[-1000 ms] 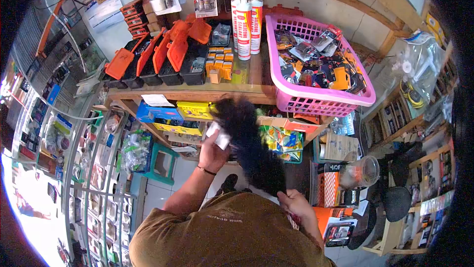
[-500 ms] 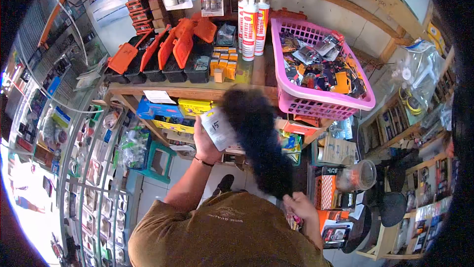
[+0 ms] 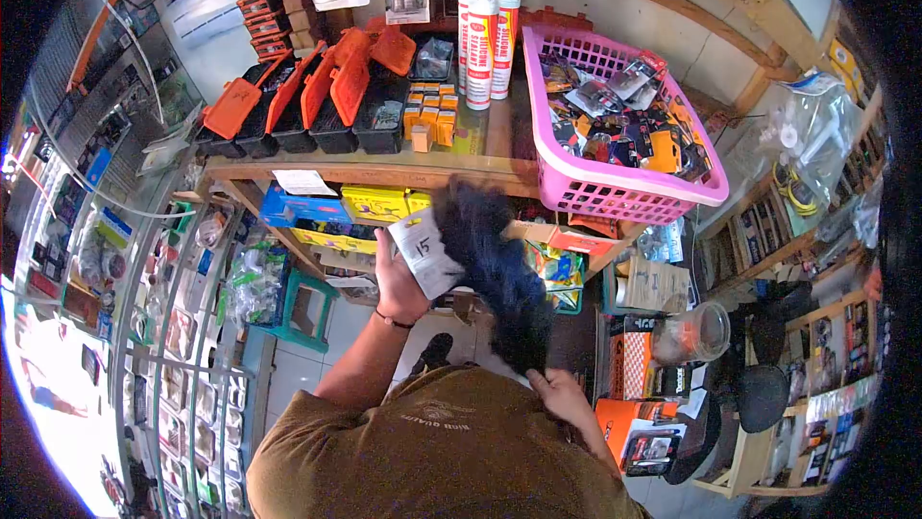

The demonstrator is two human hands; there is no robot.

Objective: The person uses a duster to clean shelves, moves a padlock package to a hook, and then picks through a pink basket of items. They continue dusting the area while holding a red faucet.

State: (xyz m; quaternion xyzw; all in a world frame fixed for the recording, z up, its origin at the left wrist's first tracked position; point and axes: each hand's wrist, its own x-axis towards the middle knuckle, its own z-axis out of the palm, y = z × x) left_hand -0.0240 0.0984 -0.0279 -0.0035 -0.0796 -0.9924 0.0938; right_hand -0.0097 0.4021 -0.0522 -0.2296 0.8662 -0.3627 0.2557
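So the main thing here is a dark fluffy duster [image 3: 499,265], slanting in front of the person, top end up by the wooden shelf edge [image 3: 370,174] and bottom end near their shirt [image 3: 461,433]. The right hand [image 3: 569,398] is closed around that lower end; can't see any handle from where I'm standing. The left hand [image 3: 400,290] is partly closed on the left side of a white packet [image 3: 421,252] with "15" written on it, held up at a tilt, and the fluff overlaps its right edge.

I'd call this step holding the packet up beside the duster's bristles. Any stroke from here calls for a firm pinch on the packet and a loose swing on the right, since fluff could snag that edge.

As for what's in the way, the shelf edge is right by the duster's tip, with yellow boxes [image 3: 376,203] below it and an orange carton [image 3: 579,240] off to the right. Up top, the sealant tubes [image 3: 481,53] stand upright between small orange boxes [image 3: 430,120] and a loaded pink basket [image 3: 626,173]. I'd swing low, those tubes look tippy. Green stool [image 3: 325,329] is down on the left.
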